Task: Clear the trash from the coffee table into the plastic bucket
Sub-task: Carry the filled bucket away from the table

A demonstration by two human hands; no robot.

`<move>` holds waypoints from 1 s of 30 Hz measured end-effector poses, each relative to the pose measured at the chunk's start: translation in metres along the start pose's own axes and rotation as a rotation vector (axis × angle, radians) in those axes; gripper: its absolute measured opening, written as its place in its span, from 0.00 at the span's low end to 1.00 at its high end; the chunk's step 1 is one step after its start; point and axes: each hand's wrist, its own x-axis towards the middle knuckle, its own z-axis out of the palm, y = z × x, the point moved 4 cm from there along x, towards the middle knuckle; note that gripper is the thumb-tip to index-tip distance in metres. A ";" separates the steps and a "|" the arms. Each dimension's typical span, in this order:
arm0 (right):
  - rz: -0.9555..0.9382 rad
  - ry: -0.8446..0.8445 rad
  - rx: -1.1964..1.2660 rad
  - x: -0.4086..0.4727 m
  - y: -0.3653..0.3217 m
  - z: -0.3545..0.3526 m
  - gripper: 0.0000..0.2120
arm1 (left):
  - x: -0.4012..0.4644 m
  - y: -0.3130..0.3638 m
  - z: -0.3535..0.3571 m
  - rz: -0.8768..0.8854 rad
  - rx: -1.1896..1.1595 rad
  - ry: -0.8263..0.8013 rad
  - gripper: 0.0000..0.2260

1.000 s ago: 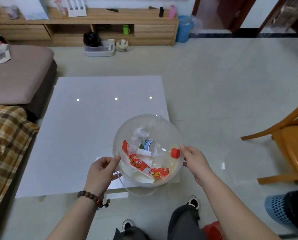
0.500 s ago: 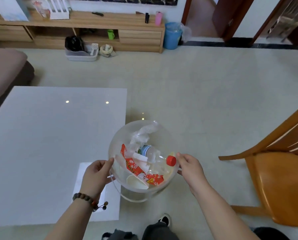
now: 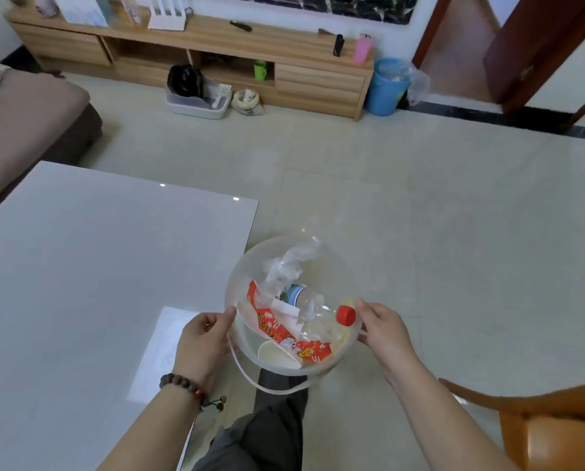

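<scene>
I hold a clear plastic bucket (image 3: 246, 266) in the air, just right of the coffee table's near right corner and over the floor. My left hand (image 3: 204, 338) grips its left rim and my right hand (image 3: 384, 329) grips its right rim. Its white handle hangs down below. Inside lie a clear bottle with a red cap (image 3: 345, 315), a red printed wrapper (image 3: 270, 326), crumpled clear plastic (image 3: 289, 263) and a white paper cup (image 3: 274, 353). The white coffee table (image 3: 80, 266) shows only a bright patch of reflected light on its top.
A wooden chair (image 3: 549, 426) stands close at the lower right. A brown sofa (image 3: 29, 120) lies at the far left. A wooden TV cabinet (image 3: 301, 79) runs along the back wall, with a blue bin (image 3: 387, 86) at its right end. My legs are below the bucket.
The bucket has gone from over the table's near right corner to the right, off the table and over the floor. Both hands kept their grip. The view turned right.
</scene>
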 end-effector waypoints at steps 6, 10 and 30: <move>-0.011 -0.031 -0.033 0.127 -0.090 0.012 0.16 | 0.107 0.077 0.058 -0.010 -0.052 0.032 0.17; -0.037 -0.033 -0.084 0.213 -0.170 0.017 0.17 | 0.180 0.151 0.097 -0.012 -0.086 0.007 0.17; -0.048 -0.172 -0.084 0.658 -0.477 0.078 0.21 | 0.563 0.462 0.287 -0.058 -0.184 0.083 0.12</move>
